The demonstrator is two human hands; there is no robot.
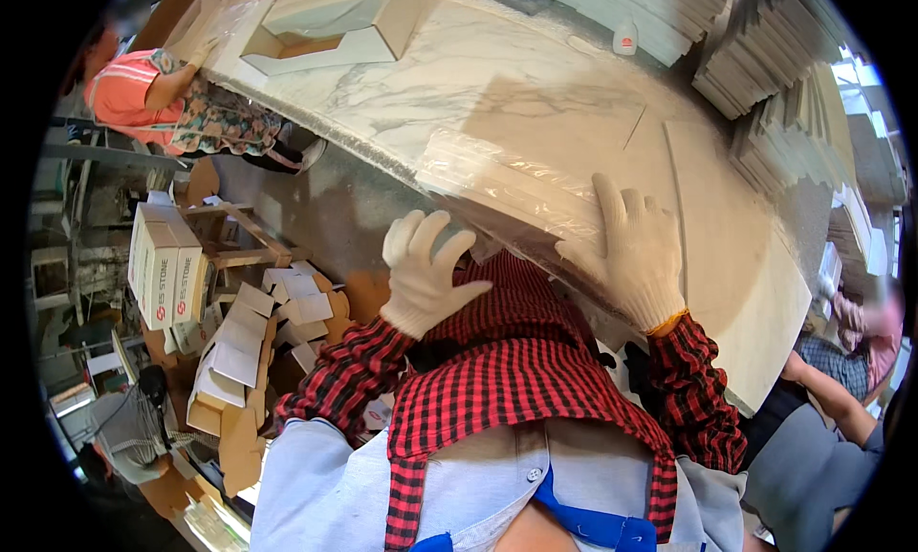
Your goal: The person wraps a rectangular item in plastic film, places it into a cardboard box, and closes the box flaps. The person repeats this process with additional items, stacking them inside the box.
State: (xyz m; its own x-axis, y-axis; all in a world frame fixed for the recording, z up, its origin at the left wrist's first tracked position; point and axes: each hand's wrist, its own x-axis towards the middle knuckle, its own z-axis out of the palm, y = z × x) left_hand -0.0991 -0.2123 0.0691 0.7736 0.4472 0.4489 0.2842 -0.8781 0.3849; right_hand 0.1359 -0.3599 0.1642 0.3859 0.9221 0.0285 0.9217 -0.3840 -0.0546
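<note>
Both my hands wear white knit gloves, and my sleeves are red and black check. My right hand (635,252) lies flat, fingers spread, on a stack of flat cardboard sheets wrapped in clear plastic (507,184) at the near edge of the marble-patterned table (430,84). My left hand (425,271) hovers open just off the table edge, fingers apart, beside the wrapped stack and holding nothing. A red and black checked apron covers my chest below.
Stacks of flat white and tan sheets (784,64) line the table's far right. An open white box (335,26) and a small white bottle (625,38) sit further back. Folded boxes (167,270) and cardboard scraps (258,342) litter the floor at left. Other people work at upper left (163,98) and lower right (832,389).
</note>
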